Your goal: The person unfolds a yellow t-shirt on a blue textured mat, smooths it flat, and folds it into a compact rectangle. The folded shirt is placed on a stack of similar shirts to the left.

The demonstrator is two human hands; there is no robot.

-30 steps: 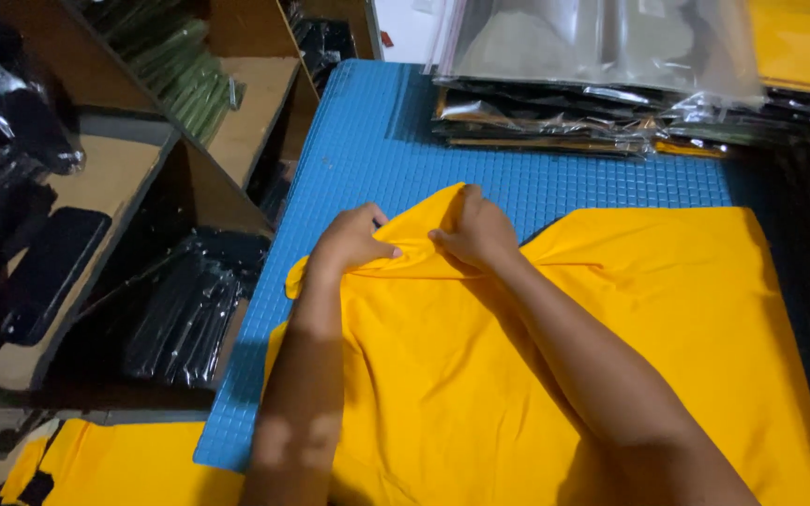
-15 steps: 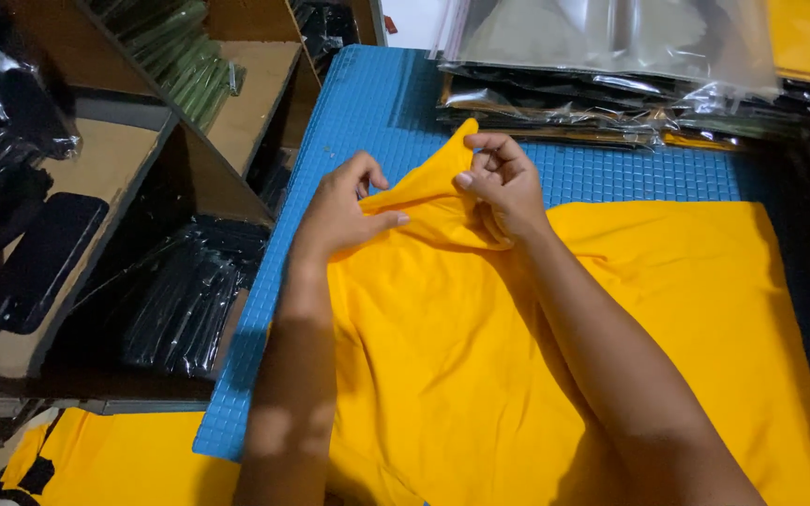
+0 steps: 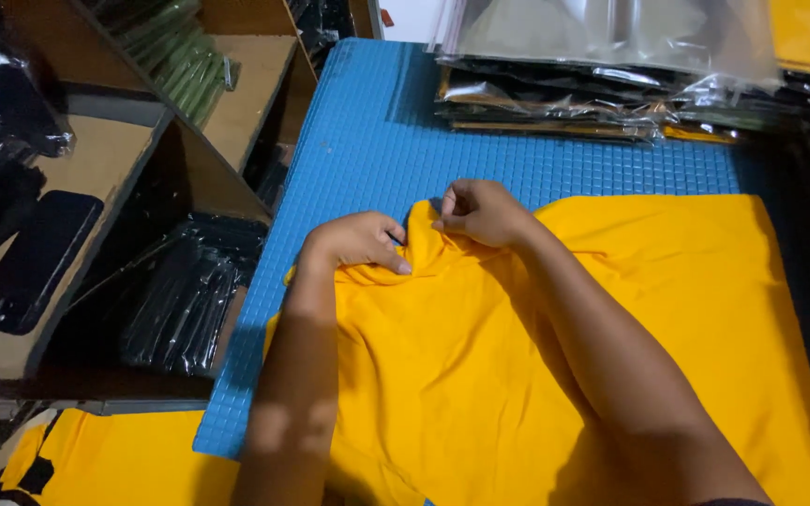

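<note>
A yellow garment (image 3: 630,337) lies spread on a blue gridded mat (image 3: 377,141). My left hand (image 3: 353,242) presses and pinches the cloth near its upper left corner. My right hand (image 3: 482,211) grips a bunched fold of the same cloth just to the right, fingers curled. The two hands sit close together with a raised peak of fabric between them. My forearms cross over the garment from the bottom of the view.
Stacked clear plastic bags with dark and yellow contents (image 3: 602,66) lie at the mat's far edge. Wooden shelves (image 3: 236,84) stand left, with black packaged items (image 3: 189,290). Another yellow cloth (image 3: 114,459) lies at lower left.
Both hands have come back down toward me with the fabric peak, which was lifted farther up the mat half a second ago. The fold is now lower and more bunched.
</note>
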